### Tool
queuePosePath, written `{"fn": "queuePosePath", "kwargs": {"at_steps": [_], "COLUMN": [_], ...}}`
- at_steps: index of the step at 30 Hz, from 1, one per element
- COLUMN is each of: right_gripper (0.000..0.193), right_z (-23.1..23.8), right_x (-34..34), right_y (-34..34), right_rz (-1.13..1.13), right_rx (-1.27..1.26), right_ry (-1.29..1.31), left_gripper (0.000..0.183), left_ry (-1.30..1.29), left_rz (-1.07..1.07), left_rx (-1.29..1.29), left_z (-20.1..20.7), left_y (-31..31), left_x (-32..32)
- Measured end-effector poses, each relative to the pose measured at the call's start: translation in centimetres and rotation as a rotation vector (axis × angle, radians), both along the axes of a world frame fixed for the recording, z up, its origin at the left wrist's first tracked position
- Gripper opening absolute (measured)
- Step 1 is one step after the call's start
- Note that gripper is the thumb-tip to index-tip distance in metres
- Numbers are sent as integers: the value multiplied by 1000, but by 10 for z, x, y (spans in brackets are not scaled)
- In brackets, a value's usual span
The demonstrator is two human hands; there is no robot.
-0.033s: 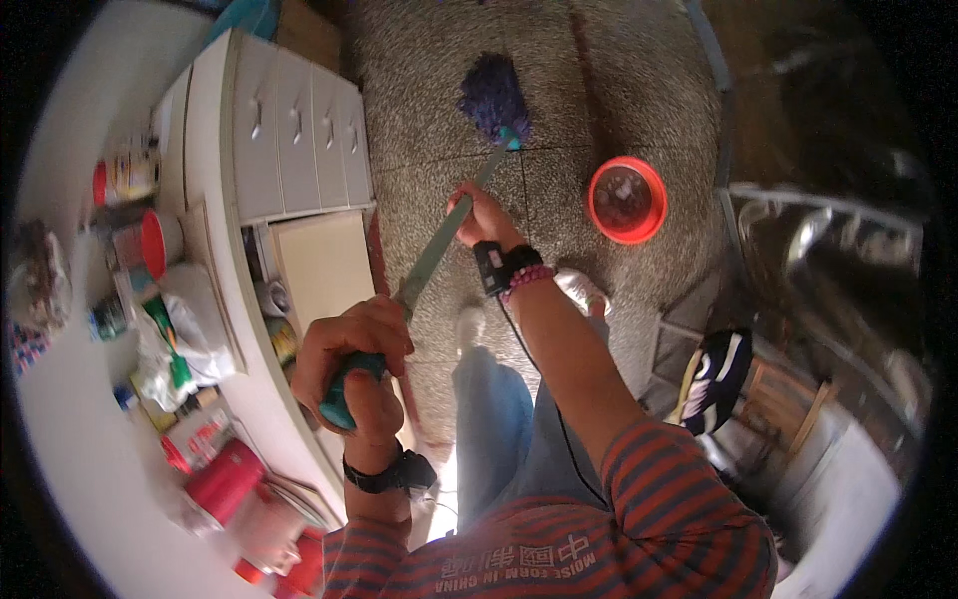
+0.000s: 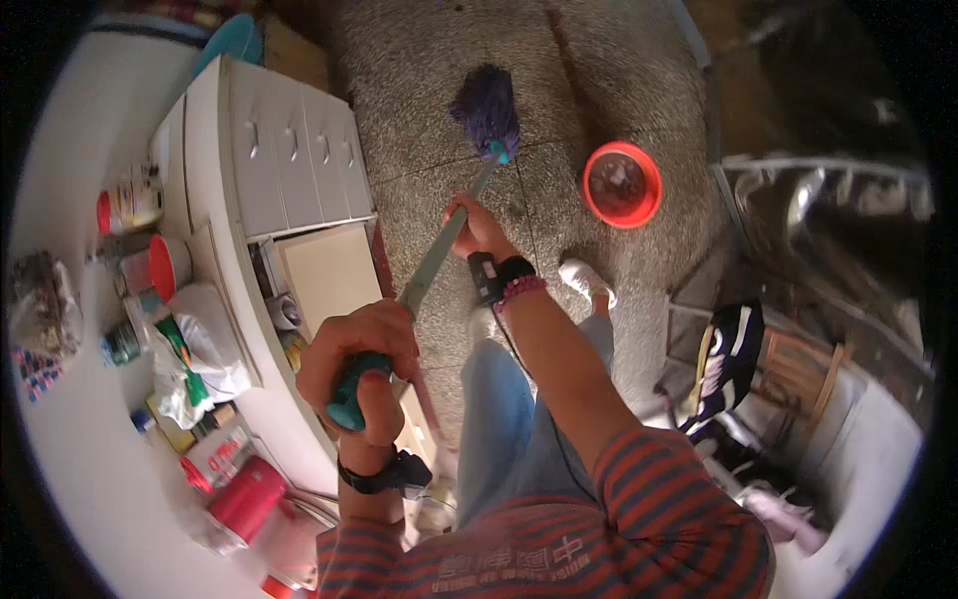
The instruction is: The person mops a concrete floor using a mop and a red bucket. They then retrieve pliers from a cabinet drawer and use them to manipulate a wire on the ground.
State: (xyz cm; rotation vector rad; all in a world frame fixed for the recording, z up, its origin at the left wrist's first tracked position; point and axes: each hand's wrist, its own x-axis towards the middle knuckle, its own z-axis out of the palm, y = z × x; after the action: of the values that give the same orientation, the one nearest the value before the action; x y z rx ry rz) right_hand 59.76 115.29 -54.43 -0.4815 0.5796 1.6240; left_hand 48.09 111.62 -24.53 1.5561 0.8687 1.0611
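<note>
I hold a mop by its long grey-green handle (image 2: 434, 258), which slants away from me over the floor. My left hand (image 2: 361, 354) is wrapped around the teal grip (image 2: 351, 404) at the near end. Farther down the handle, my right hand (image 2: 479, 228) closes around it. The dark purple mop head (image 2: 486, 108) lies on the speckled floor (image 2: 409, 110) ahead, its strands spread out past a teal collar (image 2: 499, 152). To the right of the mop stands a red-orange bucket (image 2: 647, 208) with murky, foamy water (image 2: 619, 182) in it.
On the left runs a white cabinet with grey doors (image 2: 279, 150), its counter crowded with a red cup (image 2: 168, 266), a white plastic bag (image 2: 220, 349) and a red canister (image 2: 246, 499). A rack (image 2: 689, 304) with shoes stands lower right, near a wooden stool (image 2: 798, 369). Dark plastic sheeting (image 2: 848, 210) borders the right.
The view has turned slightly, so bucket and cabinet sit a little differently. Both hands keep their hold on the mop; its head has barely shifted against the floor joints.
</note>
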Motion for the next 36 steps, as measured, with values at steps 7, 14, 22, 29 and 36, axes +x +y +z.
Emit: {"fn": "queuePosePath", "kwargs": {"at_steps": [7, 14, 22, 29, 36], "right_gripper": [10, 15, 34, 25, 18], "right_z": [23, 0, -91, -2, 9], "right_x": [-77, -111, -188, -190, -152], "right_y": [-109, -275, -615, -756, -738], "right_rz": [-171, -548, -452, -734, -917], "right_rx": [-108, -368, -572, -998, -844], "right_ry": [-47, 212, 0, 351, 145], "left_gripper": [15, 10, 14, 14, 15], "left_ry": [14, 51, 222, 106, 78], "left_rz": [-292, -559, -972, -1266, -1437], "left_rx": [-202, -412, -850, -1002, -860], "left_z": [48, 20, -139, -127, -84], "left_y": [-29, -100, -299, -416, -392], "left_x": [-45, -26, -2, 11, 43]}}
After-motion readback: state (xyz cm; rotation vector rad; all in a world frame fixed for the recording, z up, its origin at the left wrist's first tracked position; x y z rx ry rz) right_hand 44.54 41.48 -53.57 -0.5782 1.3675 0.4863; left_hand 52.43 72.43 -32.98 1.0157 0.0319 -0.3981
